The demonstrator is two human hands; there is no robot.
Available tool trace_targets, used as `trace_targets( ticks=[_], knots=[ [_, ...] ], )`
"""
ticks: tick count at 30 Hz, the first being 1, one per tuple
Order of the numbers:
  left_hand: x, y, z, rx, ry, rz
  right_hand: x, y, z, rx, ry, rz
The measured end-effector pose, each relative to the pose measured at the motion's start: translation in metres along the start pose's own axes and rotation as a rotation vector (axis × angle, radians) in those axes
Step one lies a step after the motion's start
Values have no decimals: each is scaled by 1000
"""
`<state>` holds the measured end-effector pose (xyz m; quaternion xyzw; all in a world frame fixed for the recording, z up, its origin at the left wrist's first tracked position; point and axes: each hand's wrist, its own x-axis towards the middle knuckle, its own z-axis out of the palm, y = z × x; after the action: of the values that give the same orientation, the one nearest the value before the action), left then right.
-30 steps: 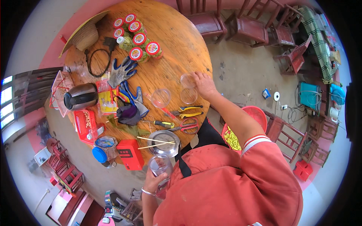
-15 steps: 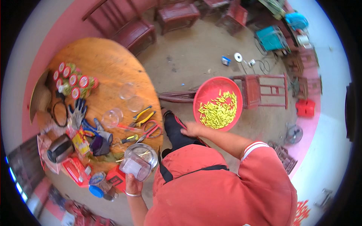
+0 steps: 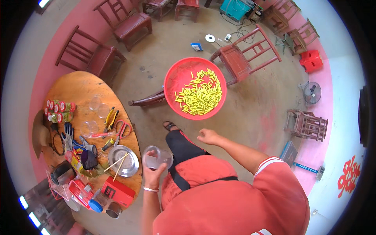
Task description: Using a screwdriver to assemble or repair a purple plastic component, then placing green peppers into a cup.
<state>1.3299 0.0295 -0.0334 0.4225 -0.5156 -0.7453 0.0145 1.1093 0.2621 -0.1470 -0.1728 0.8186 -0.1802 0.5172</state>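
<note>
My left hand (image 3: 152, 176) is closed around a clear plastic jar (image 3: 163, 156), held tilted beside the table's near right edge. My right hand (image 3: 208, 137) hangs with nothing in it, its fingers loosely bent and a little apart. Ahead of it stands a wide red basin (image 3: 176, 76) with many small yellow-green peppers (image 3: 201, 94), heaped toward its near and right sides. The basin rests between a dark wooden seat (image 3: 149, 98) on the left and a red wooden chair (image 3: 233, 60) on the right. Neither hand touches the basin.
On the wooden table (image 3: 82, 86) are lidded jars (image 3: 58, 107), clear empty containers (image 3: 89, 128), pliers (image 3: 111, 117), scissors (image 3: 123, 128), gloves (image 3: 68, 135), and a metal plate (image 3: 129, 166) with chopsticks. A red box (image 3: 119, 192) sits near its edge. Chairs (image 3: 127, 29) line the wall; a fan (image 3: 312, 92) stands right.
My body has turned right and stepped away from the table. The basin now lies more directly ahead. The jar stays in my left hand; my right hand has moved off my thigh.
</note>
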Motion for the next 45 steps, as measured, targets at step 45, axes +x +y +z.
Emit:
trace_targets(
  ticks=[45],
  knots=[
    [321, -173, 202, 321, 58, -8, 316, 140, -92, -285, 679, -820]
  ],
)
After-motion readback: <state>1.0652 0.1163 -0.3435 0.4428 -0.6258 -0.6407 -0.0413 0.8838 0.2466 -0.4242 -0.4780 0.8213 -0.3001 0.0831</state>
